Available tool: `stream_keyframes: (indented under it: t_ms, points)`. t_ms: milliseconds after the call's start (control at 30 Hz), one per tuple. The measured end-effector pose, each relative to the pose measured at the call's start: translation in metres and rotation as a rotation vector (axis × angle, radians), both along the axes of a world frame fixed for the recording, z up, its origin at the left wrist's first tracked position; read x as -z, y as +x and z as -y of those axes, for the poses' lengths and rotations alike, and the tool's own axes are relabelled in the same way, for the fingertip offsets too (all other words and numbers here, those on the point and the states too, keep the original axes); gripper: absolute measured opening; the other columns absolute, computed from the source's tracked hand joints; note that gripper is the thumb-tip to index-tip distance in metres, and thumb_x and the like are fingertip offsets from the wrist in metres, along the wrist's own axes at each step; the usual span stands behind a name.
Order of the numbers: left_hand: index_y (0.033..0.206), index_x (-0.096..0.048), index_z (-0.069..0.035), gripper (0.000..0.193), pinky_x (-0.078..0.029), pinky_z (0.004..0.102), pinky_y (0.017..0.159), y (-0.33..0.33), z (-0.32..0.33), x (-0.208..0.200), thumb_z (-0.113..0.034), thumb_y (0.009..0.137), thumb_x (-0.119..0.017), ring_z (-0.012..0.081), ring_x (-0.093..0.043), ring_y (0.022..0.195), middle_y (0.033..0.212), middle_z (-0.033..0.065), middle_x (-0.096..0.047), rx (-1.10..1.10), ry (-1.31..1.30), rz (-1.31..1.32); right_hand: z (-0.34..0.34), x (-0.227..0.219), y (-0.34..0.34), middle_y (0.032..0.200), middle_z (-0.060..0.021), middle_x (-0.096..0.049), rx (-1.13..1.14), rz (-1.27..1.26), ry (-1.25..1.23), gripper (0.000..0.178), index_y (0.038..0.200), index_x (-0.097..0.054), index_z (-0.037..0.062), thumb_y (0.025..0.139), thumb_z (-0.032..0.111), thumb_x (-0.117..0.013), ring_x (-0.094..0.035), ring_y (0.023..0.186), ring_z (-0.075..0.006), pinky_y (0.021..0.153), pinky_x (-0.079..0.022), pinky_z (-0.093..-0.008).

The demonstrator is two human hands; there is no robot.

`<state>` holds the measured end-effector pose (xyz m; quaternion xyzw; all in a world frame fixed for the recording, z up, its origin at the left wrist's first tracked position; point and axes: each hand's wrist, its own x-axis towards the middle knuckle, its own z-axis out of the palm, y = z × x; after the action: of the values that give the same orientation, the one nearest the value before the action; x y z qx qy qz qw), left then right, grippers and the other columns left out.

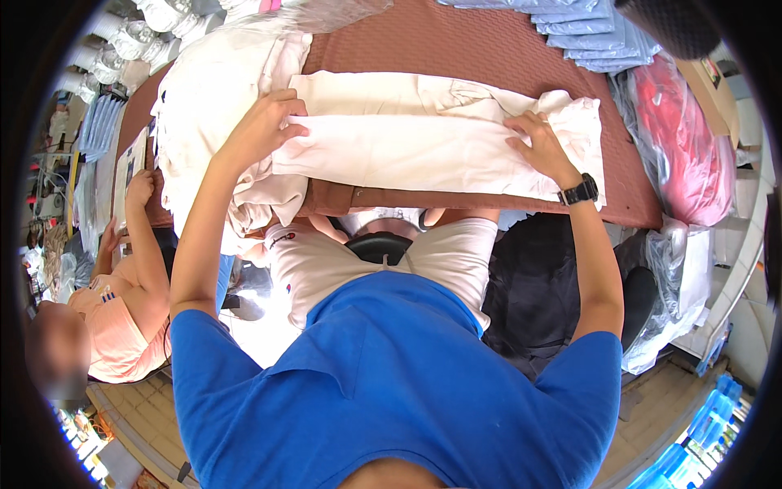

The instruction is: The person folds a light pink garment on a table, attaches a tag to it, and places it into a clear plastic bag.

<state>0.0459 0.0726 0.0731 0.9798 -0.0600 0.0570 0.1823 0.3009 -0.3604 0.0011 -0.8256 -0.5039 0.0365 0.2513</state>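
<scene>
A pair of cream trousers [391, 151] lies lengthwise across the brown-covered table in front of me, its two long legs side by side. My left hand [273, 122] pinches the cloth at the left end, thumb and forefinger on the near leg's upper edge. Toward the right end, my right hand [538, 143], below a black wristwatch [579, 190], grips the same edge with bent fingers. Beyond it the cloth is bunched and wrinkled. Close to my left hand rises a large heap of cream garments [220, 106].
Brown quilted cloth [391, 37] covers the table. Bagged light-blue garments [599, 33] are stacked at the far right, beside a bagged red bundle [680, 138]. At left, a co-worker in a peach shirt [134, 318] has both hands at a flat package [129, 175]. Black fabric [529, 285] hangs below the table.
</scene>
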Motion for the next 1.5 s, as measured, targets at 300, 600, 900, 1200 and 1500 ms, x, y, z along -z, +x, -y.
stream_keyframes:
  t_ms: [300, 600, 900, 1200, 1500]
  points:
    - [0.103, -0.065, 0.0, 0.022, -0.051, 0.0377, 0.075, 0.027, -0.032, 0.027, -0.018, 0.094, -0.071, 0.0279, -0.066, 0.076, 0.083, 0.0163, -0.069, -0.332, -0.247, 0.144, -0.011, -0.022, 0.016, 0.091, -0.0148, -0.068, 0.204, -0.045, 0.042, 0.018, 0.095, -0.069, 0.0007, 0.083, 0.011, -0.078, -0.063, 0.083, -0.0313, 0.075, -0.051, -0.041]
    - [0.112, -0.065, -0.007, 0.028, -0.05, 0.0481, 0.086, 0.077, -0.027, 0.085, -0.011, 0.086, -0.072, 0.0358, -0.065, 0.104, 0.109, 0.0156, -0.07, -0.475, 0.281, -0.015, -0.02, 0.032, 0.039, 0.106, -0.0136, -0.07, 0.256, 0.056, -0.056, 0.024, 0.103, -0.07, 0.0059, 0.082, 0.014, -0.076, -0.059, 0.101, -0.0386, 0.092, -0.046, -0.0471]
    - [0.14, -0.051, -0.007, 0.052, -0.035, 0.0475, 0.116, 0.043, 0.098, 0.095, -0.011, 0.09, -0.067, 0.0342, -0.041, 0.141, 0.148, 0.0125, -0.048, -0.024, 0.052, 0.292, -0.05, 0.038, -0.042, 0.144, -0.0066, -0.052, 0.158, 0.408, 0.138, 0.042, 0.131, -0.062, 0.0167, 0.091, 0.03, -0.069, -0.047, 0.127, -0.036, 0.106, -0.038, -0.0552]
    - [0.16, -0.029, -0.025, 0.082, -0.011, 0.0646, 0.12, 0.034, 0.052, 0.14, -0.072, 0.095, -0.043, 0.0416, -0.014, 0.154, 0.168, 0.0126, -0.021, -0.482, 0.403, 0.029, -0.058, 0.054, -0.052, 0.162, -0.0033, -0.035, 0.163, 0.371, -0.096, 0.066, 0.15, -0.048, 0.0246, 0.097, 0.064, -0.048, -0.026, 0.15, -0.0342, 0.121, -0.018, -0.0606]
    - [0.161, -0.027, -0.019, 0.08, -0.01, 0.0669, 0.119, 0.065, 0.074, 0.121, -0.065, 0.098, -0.045, 0.0445, -0.01, 0.154, 0.169, 0.0164, -0.012, -0.583, 0.387, -0.04, -0.051, 0.047, -0.049, 0.161, -0.0054, -0.035, 0.17, 0.238, 0.091, 0.063, 0.15, -0.048, 0.0209, 0.098, 0.057, -0.054, -0.026, 0.15, -0.0345, 0.122, -0.019, -0.0584]
